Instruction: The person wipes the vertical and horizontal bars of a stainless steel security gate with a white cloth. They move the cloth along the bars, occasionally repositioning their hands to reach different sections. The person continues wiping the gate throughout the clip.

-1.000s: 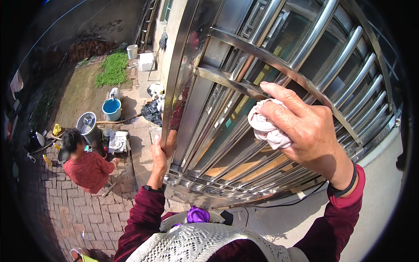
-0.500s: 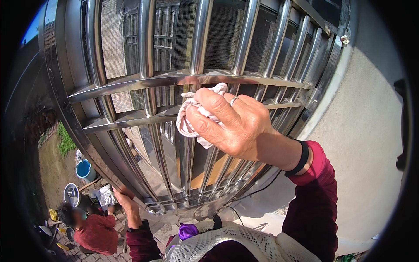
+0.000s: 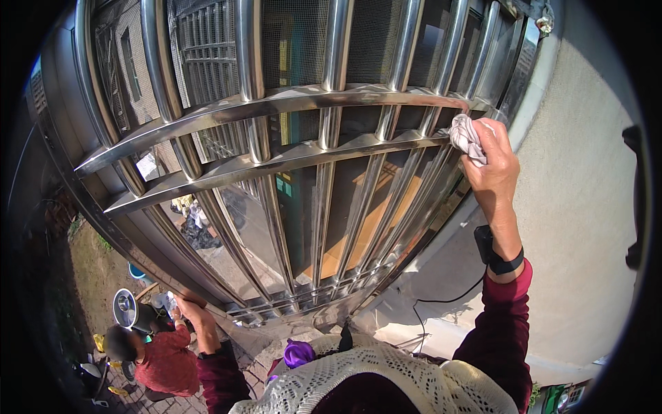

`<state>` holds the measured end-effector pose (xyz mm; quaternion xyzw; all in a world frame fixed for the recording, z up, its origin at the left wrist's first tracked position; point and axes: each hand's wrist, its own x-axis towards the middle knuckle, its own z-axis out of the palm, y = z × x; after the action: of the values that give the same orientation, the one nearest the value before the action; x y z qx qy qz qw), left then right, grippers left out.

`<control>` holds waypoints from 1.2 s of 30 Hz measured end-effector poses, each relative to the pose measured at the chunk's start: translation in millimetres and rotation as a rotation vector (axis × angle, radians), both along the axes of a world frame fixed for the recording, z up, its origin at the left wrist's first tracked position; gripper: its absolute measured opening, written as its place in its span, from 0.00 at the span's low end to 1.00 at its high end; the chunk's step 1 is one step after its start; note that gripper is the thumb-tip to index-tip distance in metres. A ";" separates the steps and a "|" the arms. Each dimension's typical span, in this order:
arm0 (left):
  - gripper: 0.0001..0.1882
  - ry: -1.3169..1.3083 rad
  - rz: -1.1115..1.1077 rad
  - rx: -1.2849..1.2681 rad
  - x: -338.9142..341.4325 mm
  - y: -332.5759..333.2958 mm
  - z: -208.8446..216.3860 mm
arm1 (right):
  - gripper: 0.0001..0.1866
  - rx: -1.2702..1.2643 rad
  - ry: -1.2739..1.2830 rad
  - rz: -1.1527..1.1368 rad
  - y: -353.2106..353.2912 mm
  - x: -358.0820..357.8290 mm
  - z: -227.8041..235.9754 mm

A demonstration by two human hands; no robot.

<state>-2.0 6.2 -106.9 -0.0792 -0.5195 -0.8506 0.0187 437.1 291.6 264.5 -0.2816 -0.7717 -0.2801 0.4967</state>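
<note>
My right hand (image 3: 492, 169) is closed around a crumpled pale pinkish-white cloth (image 3: 467, 138). It presses the cloth against the right end of the paired horizontal rails (image 3: 289, 103) of a shiny steel window grille (image 3: 256, 141). Low on the left, my left hand (image 3: 198, 322) grips the lower outer edge of the grille's frame (image 3: 148, 265); its fingers are partly hidden. Round upright bars pass through the rails, with mesh screen and glass behind them.
A plastered wall (image 3: 572, 207) runs along the right, with a dark cable (image 3: 441, 301) below the grille. Down at the left, a person in a red top (image 3: 165, 366) is beside a bucket (image 3: 125, 308) on brick paving.
My right hand has carried the cloth from the middle of the rails to their right end. My view has shifted with it; my left hand stays at the frame's lower edge.
</note>
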 end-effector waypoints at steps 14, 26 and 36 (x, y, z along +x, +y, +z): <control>0.31 -0.024 -0.081 0.008 1.8 -6.0 0.6 | 0.26 0.042 -0.121 0.475 -54.9 -70.6 17.9; 0.29 -0.091 -0.042 0.066 12.3 -2.5 12.2 | 0.28 0.035 -0.311 0.241 -70.7 -87.5 16.8; 0.21 -0.065 -0.098 0.034 12.0 -4.1 17.6 | 0.27 0.133 -0.357 0.200 -64.6 -90.8 14.9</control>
<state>10.1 2.2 -89.4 -0.0765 -0.5010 -0.8612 -0.0384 346.2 227.0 279.4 -0.1162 -0.8515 -0.3251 0.3947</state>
